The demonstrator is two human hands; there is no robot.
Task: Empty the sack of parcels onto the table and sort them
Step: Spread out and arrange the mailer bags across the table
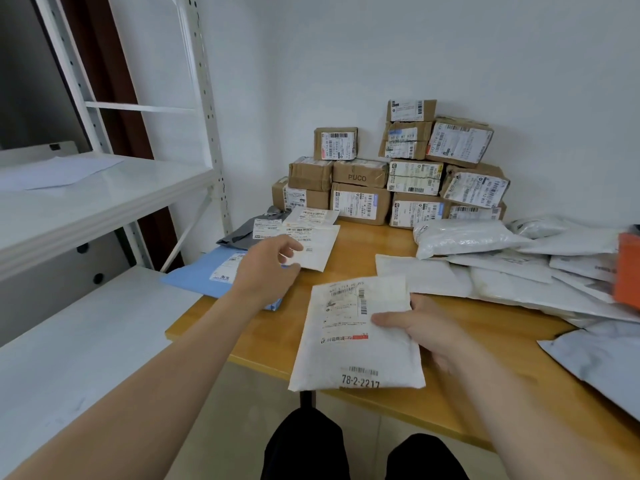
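Observation:
My right hand [420, 329] grips a white padded mailer [349, 355] marked 78-2-2217 by its right edge, thumb on top, above the front of the wooden table [349, 244]. My left hand [268, 263] hovers with loosely curled fingers over the near edge of a white envelope [317, 245], which lies on a small pile with a grey bag [239, 235] and a blue mailer [197, 277]. Whether the fingers touch the envelope I cannot tell. Several brown cardboard parcels [360, 202] are stacked against the wall. Several white plastic mailers [464, 237] are heaped at the right.
White metal shelving [104, 192] stands close on the left, its shelves reaching the table's corner. An orange object [628, 268] shows at the right edge. A marbled grey-white bag [602, 358] hangs over the table's near right side. My dark-trousered legs are below the table's front edge.

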